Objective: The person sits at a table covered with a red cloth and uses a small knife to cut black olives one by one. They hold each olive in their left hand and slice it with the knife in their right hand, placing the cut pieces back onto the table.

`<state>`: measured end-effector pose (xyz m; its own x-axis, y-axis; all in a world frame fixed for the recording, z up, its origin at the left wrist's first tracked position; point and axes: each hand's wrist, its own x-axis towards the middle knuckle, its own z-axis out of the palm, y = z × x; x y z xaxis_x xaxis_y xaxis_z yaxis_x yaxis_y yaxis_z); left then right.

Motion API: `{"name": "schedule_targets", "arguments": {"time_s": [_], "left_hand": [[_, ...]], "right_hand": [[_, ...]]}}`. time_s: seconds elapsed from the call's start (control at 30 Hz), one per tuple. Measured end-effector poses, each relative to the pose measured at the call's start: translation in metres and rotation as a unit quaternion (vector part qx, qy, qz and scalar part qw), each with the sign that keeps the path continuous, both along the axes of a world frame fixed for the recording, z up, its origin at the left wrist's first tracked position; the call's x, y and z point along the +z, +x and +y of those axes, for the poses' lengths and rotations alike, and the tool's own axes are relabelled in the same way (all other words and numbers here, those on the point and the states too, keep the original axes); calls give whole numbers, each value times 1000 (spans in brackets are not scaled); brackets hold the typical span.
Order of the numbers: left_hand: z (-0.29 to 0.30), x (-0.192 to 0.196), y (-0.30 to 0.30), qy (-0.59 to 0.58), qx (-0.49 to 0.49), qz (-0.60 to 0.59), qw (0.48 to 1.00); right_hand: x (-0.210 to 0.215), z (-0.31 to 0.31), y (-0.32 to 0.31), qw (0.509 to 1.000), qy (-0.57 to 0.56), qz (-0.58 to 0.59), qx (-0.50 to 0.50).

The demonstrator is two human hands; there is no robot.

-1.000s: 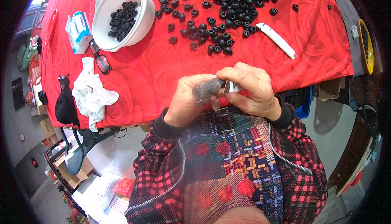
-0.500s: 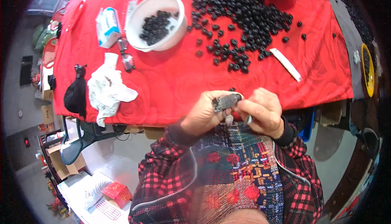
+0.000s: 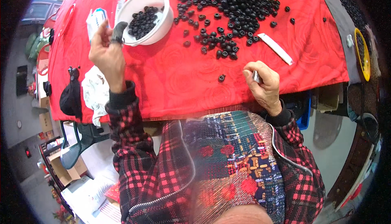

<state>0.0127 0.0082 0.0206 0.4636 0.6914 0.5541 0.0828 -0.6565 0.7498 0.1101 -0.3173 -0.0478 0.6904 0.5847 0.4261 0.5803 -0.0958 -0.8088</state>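
My left hand (image 3: 109, 59) is raised at the near left rim of a white plastic bowl (image 3: 165, 24). A dark grey sleeve-like cover (image 3: 119, 32) sits on its thumb. The thumb and fingers are apart, with nothing visible between them. In the bowl lies a heap of small black round pieces (image 3: 142, 23). Over the near edge of the table, my right hand (image 3: 264, 83) is closed around a small shiny metal tool (image 3: 256, 76), mostly hidden by the fingers. To the left of that hand, one black round piece with a hole (image 3: 221, 78) lies alone on the red cloth.
A large spread of black pieces (image 3: 228, 8) covers the far middle of the red tablecloth (image 3: 171, 81). A white strip (image 3: 275, 48) lies right of it. On the left are a white-and-blue packet (image 3: 93, 22), a white cloth (image 3: 94, 91) and a black pouch (image 3: 71, 97).
My left hand has moved from in front of my body, far left to the bowl. The right hand has parted from it, moved slightly away from me, and still holds the tool.
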Motion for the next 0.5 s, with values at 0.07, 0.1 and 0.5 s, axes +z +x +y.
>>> {"name": "schedule_targets", "arguments": {"time_s": [0.07, 0.1, 0.5], "left_hand": [[-41, -6, -12, 63, -79, 81, 992], [-73, -13, -10, -28, -167, 81, 982], [-150, -69, 0, 28, -341, 226, 912]], "right_hand": [[-3, 0, 1, 1000, -3, 5, -1], [-6, -3, 2, 1000, -9, -1, -3], [-3, -1, 0, 999, -26, -10, 24]]}}
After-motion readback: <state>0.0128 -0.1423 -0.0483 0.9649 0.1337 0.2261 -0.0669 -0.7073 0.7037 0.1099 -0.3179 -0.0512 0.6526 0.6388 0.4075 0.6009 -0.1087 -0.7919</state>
